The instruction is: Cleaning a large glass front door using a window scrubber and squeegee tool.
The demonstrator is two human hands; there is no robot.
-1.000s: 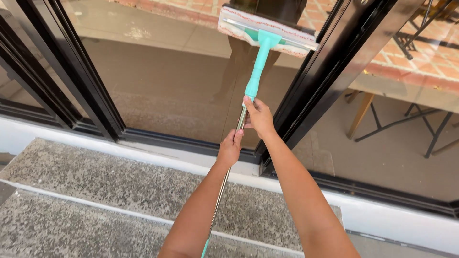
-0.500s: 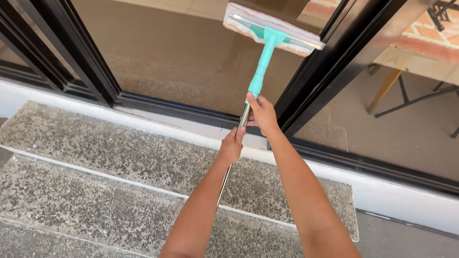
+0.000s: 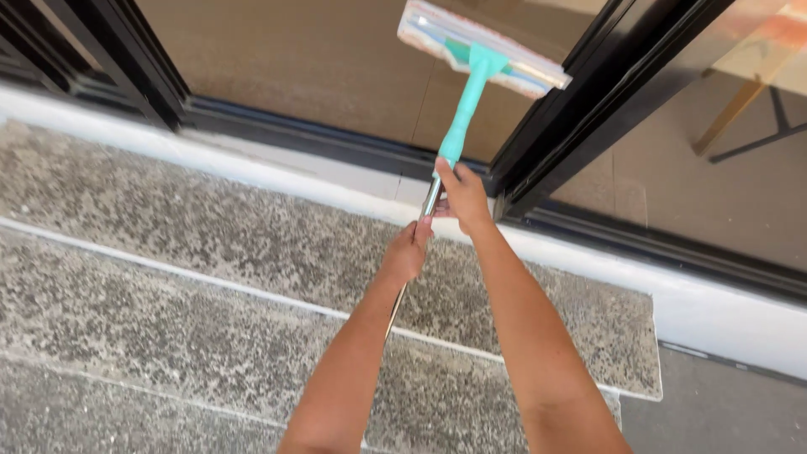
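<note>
- Your right hand point(image 3: 461, 195) is wrapped tight round the pole point(image 3: 430, 198) of the window squeegee point(image 3: 481, 52), just below where the metal meets the teal handle point(image 3: 465, 109).
- Your left hand point(image 3: 408, 250) is closed on the same pole, nearer to you and just below the right hand; the two are near each other, but you cannot tell whether they touch.
- The squeegee's long pale head sits tilted against the glass pane point(image 3: 319, 59), far centre, its right end near the black frame post point(image 3: 588, 101).
- That post slants up to the right, close beside your right hand; there is little room on that side.
- To the left the pane runs wide to another black post point(image 3: 143, 67), so the open room is there.
- Under the pane a black bottom rail point(image 3: 336, 143) and a white sill point(image 3: 277, 164) mark the lower edge.
- Near you lie speckled stone steps point(image 3: 168, 277), each with a pale front edge.
- No packages, labels or signs show.
</note>
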